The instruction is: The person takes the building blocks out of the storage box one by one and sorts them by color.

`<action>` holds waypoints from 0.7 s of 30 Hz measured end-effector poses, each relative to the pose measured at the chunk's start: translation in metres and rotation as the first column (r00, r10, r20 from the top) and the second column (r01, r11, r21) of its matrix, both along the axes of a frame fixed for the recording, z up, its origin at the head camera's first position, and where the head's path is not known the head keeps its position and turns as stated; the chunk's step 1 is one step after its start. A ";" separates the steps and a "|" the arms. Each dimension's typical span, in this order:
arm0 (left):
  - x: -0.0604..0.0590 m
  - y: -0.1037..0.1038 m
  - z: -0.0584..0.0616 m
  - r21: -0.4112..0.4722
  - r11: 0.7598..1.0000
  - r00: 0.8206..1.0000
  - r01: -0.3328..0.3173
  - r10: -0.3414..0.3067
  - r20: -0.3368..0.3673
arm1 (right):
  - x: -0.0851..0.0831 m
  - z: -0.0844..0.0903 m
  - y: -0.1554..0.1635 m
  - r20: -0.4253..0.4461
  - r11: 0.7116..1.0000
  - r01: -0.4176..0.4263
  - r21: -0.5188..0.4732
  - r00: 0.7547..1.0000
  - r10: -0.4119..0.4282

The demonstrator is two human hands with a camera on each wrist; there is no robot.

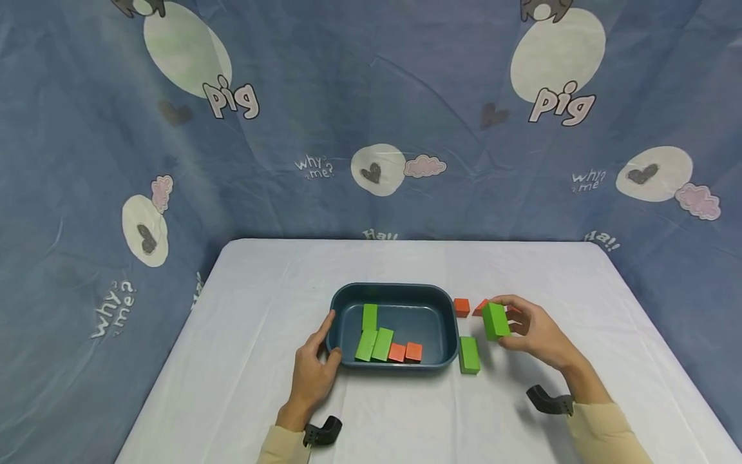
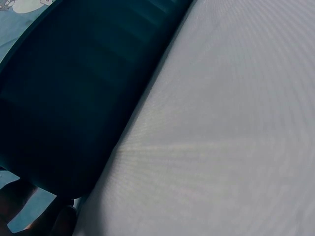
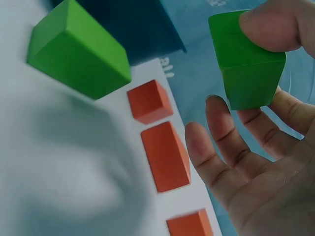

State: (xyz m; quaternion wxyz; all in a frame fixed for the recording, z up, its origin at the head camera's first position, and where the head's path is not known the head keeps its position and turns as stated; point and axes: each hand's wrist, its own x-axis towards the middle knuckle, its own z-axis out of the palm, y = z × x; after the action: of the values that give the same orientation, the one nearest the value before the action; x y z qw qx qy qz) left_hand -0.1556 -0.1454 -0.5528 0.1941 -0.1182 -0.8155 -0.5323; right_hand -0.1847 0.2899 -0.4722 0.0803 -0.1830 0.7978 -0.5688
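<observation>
My right hand (image 1: 539, 334) pinches a green block (image 1: 496, 321) between thumb and fingers, holding it above the table to the right of a dark blue rectangular tray (image 1: 431, 322). In the right wrist view the thumb lies on one face of this block (image 3: 248, 64). My left hand (image 1: 313, 377) rests against the tray's left end, its index finger and thumb spread along the side. Inside the tray lie three green blocks (image 1: 382, 344) and two orange-red blocks (image 1: 413, 352). Another green block (image 1: 469, 355) sits on the table just right of the tray.
Beyond the loose green block stand three orange-red blocks (image 3: 166, 157), partly hidden behind the right hand in the head view. A white cloth (image 1: 278, 270) covers the table. Blue printed fabric (image 1: 464, 193) hangs behind it. Each wrist wears a black band (image 1: 549, 401).
</observation>
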 end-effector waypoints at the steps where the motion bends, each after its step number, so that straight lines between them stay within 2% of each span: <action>1: 0.000 0.000 0.000 0.001 1.000 1.000 0.001 -0.001 0.002 | 0.001 -0.001 0.001 0.006 1.000 0.005 0.002 1.000 -0.005; 11: 0.000 -0.001 0.001 0.008 1.000 1.000 0.012 -0.012 0.015 | 0.015 -0.013 0.005 0.048 0.998 0.033 0.050 0.998 -0.035; 21: 0.000 0.000 -0.001 0.028 0.999 0.999 0.027 -0.027 0.022 | 0.024 -0.024 0.002 0.050 0.981 0.058 0.184 0.996 -0.069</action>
State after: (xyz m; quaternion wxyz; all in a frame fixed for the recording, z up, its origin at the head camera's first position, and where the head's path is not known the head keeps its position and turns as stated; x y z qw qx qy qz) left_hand -0.1554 -0.1454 -0.5537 0.1792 -0.1205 -0.8085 -0.5474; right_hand -0.1606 0.2920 -0.4963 0.1008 -0.1333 0.8495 -0.5004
